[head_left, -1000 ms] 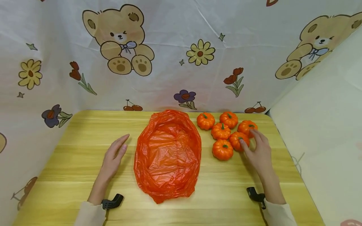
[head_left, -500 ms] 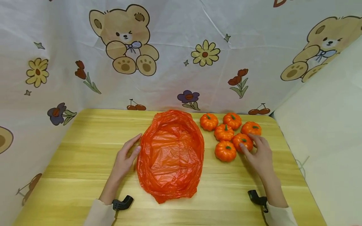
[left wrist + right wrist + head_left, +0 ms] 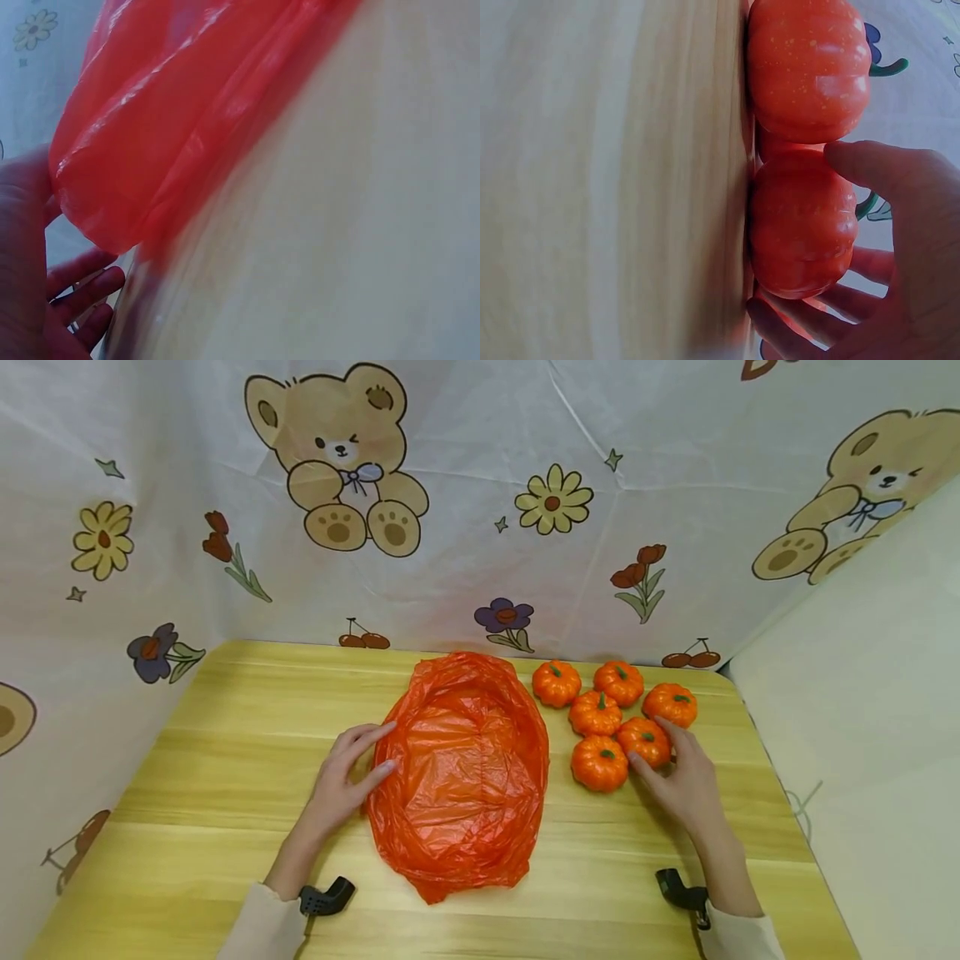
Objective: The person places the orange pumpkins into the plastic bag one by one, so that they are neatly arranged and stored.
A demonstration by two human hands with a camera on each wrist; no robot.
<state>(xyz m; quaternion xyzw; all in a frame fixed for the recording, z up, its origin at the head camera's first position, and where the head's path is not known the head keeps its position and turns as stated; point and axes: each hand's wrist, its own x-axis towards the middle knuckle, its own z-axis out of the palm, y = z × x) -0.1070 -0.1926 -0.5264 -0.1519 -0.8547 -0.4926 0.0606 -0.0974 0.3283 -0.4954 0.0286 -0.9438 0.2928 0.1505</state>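
Note:
An orange-red plastic bag (image 3: 465,768) lies spread open on the table, its rim bunched into a ring. At its left rim is my left hand (image 3: 337,781), fingers and thumb extended and apart, tips overlapping the plastic. The left wrist view has the bag's side wall (image 3: 157,127) beside the fingers. To the right, my right hand (image 3: 686,781) grips a small orange pumpkin (image 3: 643,741) with a green stem, between thumb and fingers. In the right wrist view the thumb presses one side of this pumpkin (image 3: 802,232) and the fingers curl around the opposite side.
Several more small pumpkins cluster at the back right; one (image 3: 599,763) sits left of the gripped one, another (image 3: 671,704) behind it. The wooden table (image 3: 225,793) meets a bear-patterned cloth (image 3: 450,577) at the back. A pale wall (image 3: 885,710) borders the right.
My left hand has moved right, from beside the bag to its left rim. My right hand has closed its thumb and fingers around the near pumpkin. The head view has shifted slightly.

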